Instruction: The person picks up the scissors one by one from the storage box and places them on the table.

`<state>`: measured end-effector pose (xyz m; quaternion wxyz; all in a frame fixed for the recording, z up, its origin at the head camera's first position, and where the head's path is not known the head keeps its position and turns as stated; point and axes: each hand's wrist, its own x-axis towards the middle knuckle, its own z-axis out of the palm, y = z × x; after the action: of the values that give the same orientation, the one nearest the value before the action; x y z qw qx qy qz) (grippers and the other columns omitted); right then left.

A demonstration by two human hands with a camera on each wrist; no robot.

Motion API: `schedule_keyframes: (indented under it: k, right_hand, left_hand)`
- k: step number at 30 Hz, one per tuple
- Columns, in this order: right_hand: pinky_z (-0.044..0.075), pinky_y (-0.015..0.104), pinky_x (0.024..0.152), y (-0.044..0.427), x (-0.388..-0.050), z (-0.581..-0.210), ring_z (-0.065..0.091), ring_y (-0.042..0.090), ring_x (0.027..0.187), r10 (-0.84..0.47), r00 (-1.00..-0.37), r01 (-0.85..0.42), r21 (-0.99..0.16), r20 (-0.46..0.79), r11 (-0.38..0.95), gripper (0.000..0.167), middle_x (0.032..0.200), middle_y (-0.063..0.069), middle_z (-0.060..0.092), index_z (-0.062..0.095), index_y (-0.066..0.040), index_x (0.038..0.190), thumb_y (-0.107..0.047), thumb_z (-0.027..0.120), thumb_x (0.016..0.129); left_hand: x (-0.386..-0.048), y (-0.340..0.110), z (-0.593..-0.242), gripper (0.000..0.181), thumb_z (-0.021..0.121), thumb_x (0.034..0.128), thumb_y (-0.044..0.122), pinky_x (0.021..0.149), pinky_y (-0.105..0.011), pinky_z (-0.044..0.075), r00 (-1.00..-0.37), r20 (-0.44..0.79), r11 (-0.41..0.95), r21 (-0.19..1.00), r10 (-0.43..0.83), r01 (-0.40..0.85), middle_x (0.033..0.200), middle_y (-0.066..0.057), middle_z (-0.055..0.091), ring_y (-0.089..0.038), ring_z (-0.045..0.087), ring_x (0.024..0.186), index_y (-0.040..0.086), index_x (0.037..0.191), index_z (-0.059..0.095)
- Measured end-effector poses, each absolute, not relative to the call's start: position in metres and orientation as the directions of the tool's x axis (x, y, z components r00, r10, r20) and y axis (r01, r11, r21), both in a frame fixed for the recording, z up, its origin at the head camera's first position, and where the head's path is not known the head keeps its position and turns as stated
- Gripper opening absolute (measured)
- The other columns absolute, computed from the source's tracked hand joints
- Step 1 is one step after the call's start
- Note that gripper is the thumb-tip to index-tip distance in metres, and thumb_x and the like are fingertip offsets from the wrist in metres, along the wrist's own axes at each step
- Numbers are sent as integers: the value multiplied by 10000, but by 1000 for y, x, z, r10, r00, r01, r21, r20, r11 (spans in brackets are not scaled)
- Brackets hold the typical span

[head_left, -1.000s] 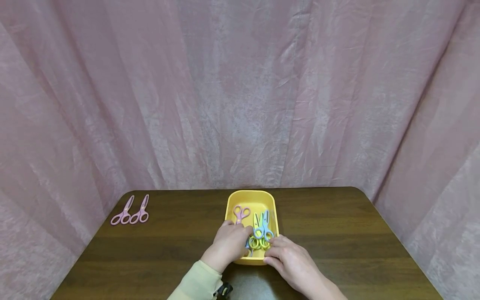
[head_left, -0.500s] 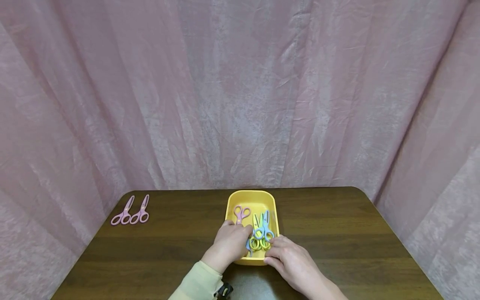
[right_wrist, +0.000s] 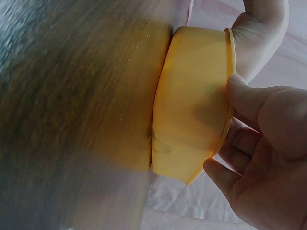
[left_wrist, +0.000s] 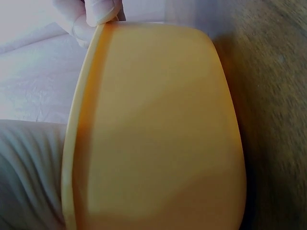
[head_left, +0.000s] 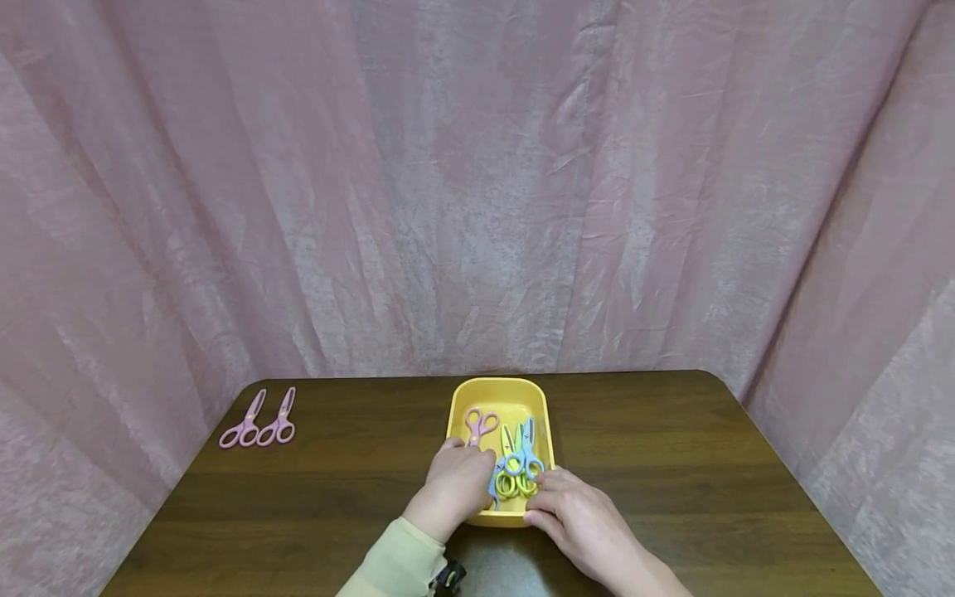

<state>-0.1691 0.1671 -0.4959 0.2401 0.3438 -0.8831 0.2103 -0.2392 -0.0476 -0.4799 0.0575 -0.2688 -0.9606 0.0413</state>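
Note:
Scissors in several colours lie in a yellow tray [head_left: 494, 519]. My left hand [head_left: 455, 487] reaches over the tray's left side in the head view, its fingertips hidden inside; whether it holds anything cannot be seen. Pink scissors [head_left: 476, 428] are just beyond it, and blue scissors [head_left: 495, 487] are beside its fingers. Yellow-handled scissors [head_left: 506, 483] and light-blue scissors [head_left: 528, 446] lie further right. At the near right corner, my right hand [head_left: 585, 522] grips the rim. The right wrist view shows the thumb [right_wrist: 236, 82] against the tray's wall [right_wrist: 199, 91].
Two pink scissors [head_left: 244, 423] [head_left: 280, 421] lie side by side at the far left of the brown wooden table [head_left: 358, 431]. A pink curtain [head_left: 477, 199] hangs behind the table.
The blue scissors beside my left hand show more of their length, and that hand's fingers have shifted slightly left. My right hand stays at the rim.

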Motion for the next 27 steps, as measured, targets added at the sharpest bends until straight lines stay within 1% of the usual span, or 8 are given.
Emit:
schedule_keyframes:
  k: [7,10,15,17,22,27]
  right_hand:
    - [599,351,856,167,-170,-495,692,139,1051,-510,-649,-708,-203,565,676,160,943,-147,668,763,-247,823,-224,889,919]
    - [599,349,854,167,-169,-495,692,140,1049,-510,-646,-709,-198,568,677,165,943,-146,669,759,-244,818,-219,891,913]
    - [601,349,860,167,-169,-495,696,146,1059,-507,-644,-708,-193,573,680,164,954,-142,678,759,-244,817,-219,894,906]
    - [601,350,863,167,-169,-495,697,146,1065,-507,-643,-707,-192,573,680,160,957,-140,682,761,-245,820,-224,893,908]
    - [605,358,877,167,-169,-496,700,150,1080,-508,-644,-708,-194,572,679,155,963,-138,689,764,-246,826,-223,891,912]
    - [606,361,879,167,-168,-496,701,153,1084,-508,-649,-707,-202,566,678,153,965,-142,691,767,-245,830,-218,890,915]
  left_hand:
    - [-239,-47,-479,290,951,737,293,943,-380,477,-848,93,851,-139,521,507,748,13,702,-179,676,722,164,813,702]
    - [-239,-47,-479,318,967,718,321,937,-379,475,-851,92,852,-139,518,504,739,21,699,-172,661,700,173,780,692]
    - [-240,-46,-478,369,986,711,369,948,-377,468,-858,86,859,-130,507,495,788,-3,724,-184,669,705,183,734,668]
    - [-240,-45,-477,374,988,716,378,957,-379,468,-860,80,861,-127,503,492,809,-15,729,-190,678,724,182,734,669]
    - [-240,-45,-477,350,982,723,359,980,-388,465,-864,63,863,-122,500,490,795,-7,701,-189,678,779,174,782,692]
    - [-239,-44,-477,336,983,721,331,947,-387,465,-862,63,861,-131,502,492,795,-12,708,-188,672,763,174,801,698]
